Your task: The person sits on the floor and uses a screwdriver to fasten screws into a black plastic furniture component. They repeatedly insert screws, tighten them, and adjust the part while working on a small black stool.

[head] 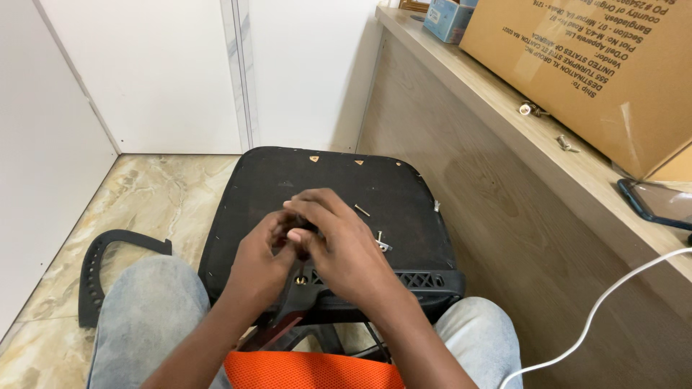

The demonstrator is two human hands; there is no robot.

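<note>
The left hand [263, 256] and the right hand [339, 248] are meeting over the middle of an upturned black chair seat base [404, 180] that is lying between the person's knees, both in pale blue jeans [144, 310]. The right hand is lying partly over the left, its fingers curled narrow and pressing toward the left fingertips around a small dark part that is mostly hidden; I cannot tell exactly what that part is. The left fingers are bunching tight against the same spot. Just below the hands, at 6 o'clock, a black angled metal bracket [292, 306] is running down toward the person, with a small brass-coloured bolt head [300, 280] showing in it.

On the seat base, a loose silver screw [362, 210] is lying at about 1 o'clock from the hands, and a small silver fitting [381, 243] is sitting just beside the right hand at 3 o'clock. A curved black plastic armrest piece [97, 270] is lying on the marbled beige floor tiles [151, 187] at 9 o'clock. At 2 o'clock, a wooden ledge [497, 108] is carrying a large brown cardboard box [598, 65], two small metal fittings [566, 142] and a dark phone [659, 202]. A white cable [613, 292] is hanging at 4 o'clock. An orange mesh panel [310, 369] is showing at the bottom edge.
</note>
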